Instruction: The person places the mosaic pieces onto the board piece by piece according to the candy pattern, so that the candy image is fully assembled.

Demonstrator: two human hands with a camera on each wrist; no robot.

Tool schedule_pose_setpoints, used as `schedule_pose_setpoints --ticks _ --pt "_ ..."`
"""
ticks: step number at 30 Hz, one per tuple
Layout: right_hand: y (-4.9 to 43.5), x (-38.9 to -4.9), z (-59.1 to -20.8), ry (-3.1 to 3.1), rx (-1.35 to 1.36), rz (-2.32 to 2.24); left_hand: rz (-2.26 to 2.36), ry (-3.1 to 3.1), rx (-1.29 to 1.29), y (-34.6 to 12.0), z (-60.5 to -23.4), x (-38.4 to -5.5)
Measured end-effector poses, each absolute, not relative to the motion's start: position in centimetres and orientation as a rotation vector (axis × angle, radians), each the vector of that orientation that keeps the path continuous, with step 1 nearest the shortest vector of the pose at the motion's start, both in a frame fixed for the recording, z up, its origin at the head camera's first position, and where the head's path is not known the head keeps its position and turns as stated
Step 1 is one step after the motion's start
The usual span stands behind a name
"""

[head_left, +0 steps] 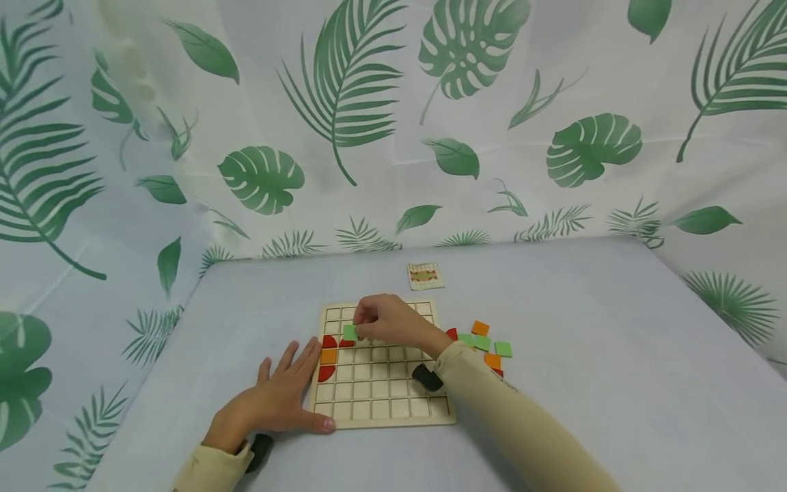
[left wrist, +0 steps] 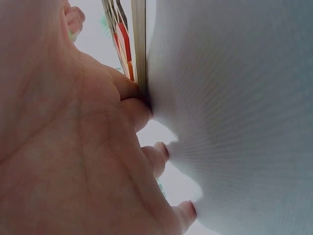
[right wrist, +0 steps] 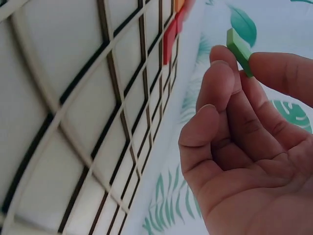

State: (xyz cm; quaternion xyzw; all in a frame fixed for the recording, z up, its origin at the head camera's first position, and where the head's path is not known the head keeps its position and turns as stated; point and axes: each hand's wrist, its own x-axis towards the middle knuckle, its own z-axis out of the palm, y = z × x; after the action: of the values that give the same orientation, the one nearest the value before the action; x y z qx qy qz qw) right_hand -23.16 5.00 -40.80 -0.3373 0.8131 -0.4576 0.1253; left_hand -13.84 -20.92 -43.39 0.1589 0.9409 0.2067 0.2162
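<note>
A light green square tile (head_left: pixel 349 333) is pinched between the thumb and fingers of my right hand (head_left: pixel 390 321), above the upper left of a wooden grid board (head_left: pixel 381 389). The right wrist view shows the green tile (right wrist: pixel 238 51) held apart from the board (right wrist: pixel 63 112). My left hand (head_left: pixel 283 389) lies with fingers spread along the board's left edge, its thumb at the lower left corner. In the left wrist view, fingers of the left hand (left wrist: pixel 98 132) touch the board's side (left wrist: pixel 140 44). Red rounded pieces (head_left: pixel 327 373) and an orange square (head_left: pixel 328 356) sit in the grid's left cells.
Right of the board lie loose green tiles (head_left: pixel 503 349), orange pieces (head_left: pixel 480 328) and red pieces, partly hidden by the right arm. A small pattern card (head_left: pixel 425 276) lies behind the board. Leaf-printed cloth (head_left: pixel 369 137) hangs behind the white table (head_left: pixel 615 342).
</note>
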Motion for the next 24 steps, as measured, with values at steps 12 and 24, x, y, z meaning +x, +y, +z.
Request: schedule_pose_setpoints --ticks 12,24 --pt "3.0 -23.5 -41.5 2.357 -0.969 -1.124 0.561 2.610 0.406 -20.8 -43.2 -13.8" --pt "2.3 -23.6 -41.8 2.407 -0.989 -0.989 0.554 2.596 0.410 -20.8 -43.1 -14.0"
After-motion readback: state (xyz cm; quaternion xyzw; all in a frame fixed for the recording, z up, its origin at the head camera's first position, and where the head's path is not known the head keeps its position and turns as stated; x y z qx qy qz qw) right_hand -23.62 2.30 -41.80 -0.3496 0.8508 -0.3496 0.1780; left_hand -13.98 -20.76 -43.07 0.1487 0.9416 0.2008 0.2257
